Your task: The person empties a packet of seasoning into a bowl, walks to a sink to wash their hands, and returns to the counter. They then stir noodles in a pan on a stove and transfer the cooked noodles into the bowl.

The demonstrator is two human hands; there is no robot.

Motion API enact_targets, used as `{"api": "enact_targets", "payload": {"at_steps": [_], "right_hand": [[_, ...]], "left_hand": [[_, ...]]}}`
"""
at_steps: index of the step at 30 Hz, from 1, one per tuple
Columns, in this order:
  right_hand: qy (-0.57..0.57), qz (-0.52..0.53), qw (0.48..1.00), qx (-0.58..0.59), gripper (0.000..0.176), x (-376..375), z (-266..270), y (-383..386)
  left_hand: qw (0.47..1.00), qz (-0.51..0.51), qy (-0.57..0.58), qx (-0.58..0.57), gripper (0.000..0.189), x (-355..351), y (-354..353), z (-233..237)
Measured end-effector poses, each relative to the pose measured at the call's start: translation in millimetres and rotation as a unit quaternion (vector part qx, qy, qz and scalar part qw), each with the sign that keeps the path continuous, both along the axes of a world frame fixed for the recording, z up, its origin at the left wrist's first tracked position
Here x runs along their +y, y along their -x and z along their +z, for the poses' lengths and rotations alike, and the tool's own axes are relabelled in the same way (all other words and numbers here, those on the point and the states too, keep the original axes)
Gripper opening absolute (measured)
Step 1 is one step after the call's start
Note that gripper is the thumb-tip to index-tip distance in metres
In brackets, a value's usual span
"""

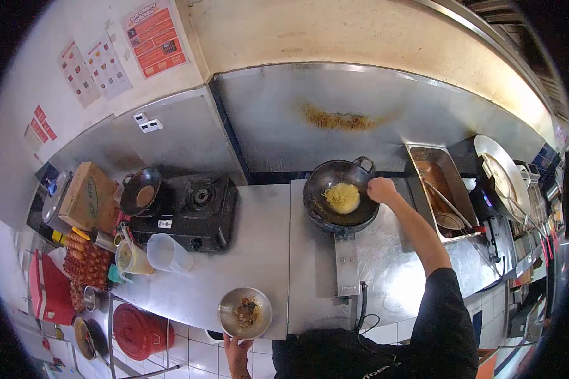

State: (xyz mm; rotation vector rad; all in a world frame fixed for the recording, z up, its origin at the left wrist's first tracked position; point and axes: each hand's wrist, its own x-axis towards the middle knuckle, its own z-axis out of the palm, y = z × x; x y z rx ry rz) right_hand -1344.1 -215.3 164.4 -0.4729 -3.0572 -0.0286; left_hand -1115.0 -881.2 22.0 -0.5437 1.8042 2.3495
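My right hand (pixel 382 189) reaches out to the right rim of a black wok (pixel 339 194) on the burner, fingers closed at the rim; what it grips is too small to make out. Yellow noodles (pixel 342 197) sit in the middle of the wok. My left hand (pixel 236 351) holds the near edge of a metal bowl (pixel 244 312) at the front of the steel counter (pixel 259 252). The bowl has brown and yellow food in it.
A two-burner gas stove (pixel 193 211) with a small dark pan (pixel 140 189) stands at left, next to a clear jug (pixel 168 254), a cardboard box (pixel 88 196) and egg trays (pixel 85 262). A metal tray of brown liquid with ladles (pixel 441 189) lies right of the wok. A red lid (pixel 139 330) sits below.
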Motion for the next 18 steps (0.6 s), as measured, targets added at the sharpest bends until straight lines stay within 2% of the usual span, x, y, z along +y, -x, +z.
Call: {"api": "enact_targets", "payload": {"at_steps": [1, 2, 4, 5, 8, 10, 11, 13, 14, 16, 18], "right_hand": [[-0.093, 0.042, 0.993, -0.051, 0.025, 7.3, -13.6, 2.8], [-0.093, 0.043, 0.993, -0.05, 0.025, 4.2, -14.5, 4.6], [-0.129, 0.051, 0.985, -0.101, 0.025, -4.5, -19.3, 6.7], [-0.128, 0.052, 0.985, -0.099, 0.025, -5.4, -28.8, 11.7], [-0.075, 0.034, 0.993, -0.087, 0.024, -19.9, -42.3, 21.7], [0.062, 0.001, 0.994, -0.092, 0.023, -30.2, -41.5, 23.7], [0.063, 0.005, 0.994, -0.088, 0.023, -33.6, -38.6, 24.5], [0.161, -0.024, 0.984, -0.077, 0.024, -37.0, -36.7, 26.0], [0.162, -0.021, 0.984, -0.074, 0.024, -36.6, -41.5, 27.7], [0.197, -0.031, 0.979, -0.035, 0.028, -38.2, -46.3, 29.5], [0.193, -0.011, 0.98, -0.049, 0.029, -37.8, -46.9, 33.8]], "left_hand": [[1.0, 0.012, -0.009, -0.001, 0.058, 0.9, 0.8, 1.3], [1.0, 0.023, -0.018, -0.001, 0.057, 7.7, 4.1, 15.9], [0.988, 0.046, -0.106, -0.102, 0.054, 17.3, 6.1, 48.6], [0.988, 0.047, -0.105, -0.1, 0.054, 16.9, 5.5, 48.0], [0.986, 0.041, -0.129, -0.093, 0.053, 14.2, 1.7, 47.3], [0.99, 0.05, -0.091, -0.093, 0.056, 14.9, 0.4, 48.2], [0.991, 0.053, -0.09, -0.089, 0.056, 14.1, -0.7, 45.7], [1.0, 0.022, -0.012, -0.014, 0.056, 12.5, -2.6, 46.2], [1.0, 0.014, 0.014, 0.012, 0.056, 12.6, -1.6, 51.4], [0.981, 0.071, -0.118, -0.136, 0.048, 7.9, -1.5, 66.2], [0.991, 0.049, -0.079, -0.095, 0.044, -3.1, -8.1, 47.9]]}}
